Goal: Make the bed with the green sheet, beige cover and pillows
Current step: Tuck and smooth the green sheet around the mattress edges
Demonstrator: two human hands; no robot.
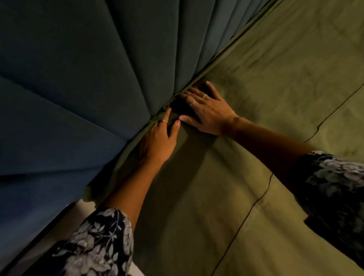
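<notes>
Past our dark floral sleeves (pixel 94 250), our left hand (pixel 158 141) and right hand (pixel 207 112) press flat, fingers straight and grasping nothing, on the olive-green cotton sheet (pixel 202 200) where it meets the dark teal padded headboard (pixel 77 80).

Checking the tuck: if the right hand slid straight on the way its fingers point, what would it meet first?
Probably the padded headboard: the right hand lies flat on the green sheet, fingertips at the seam.

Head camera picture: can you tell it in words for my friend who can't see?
Two hands, left hand and right hand, press the green sheet into the gap beside a dark padded headboard. Both arms wear flowered sleeves.
</notes>
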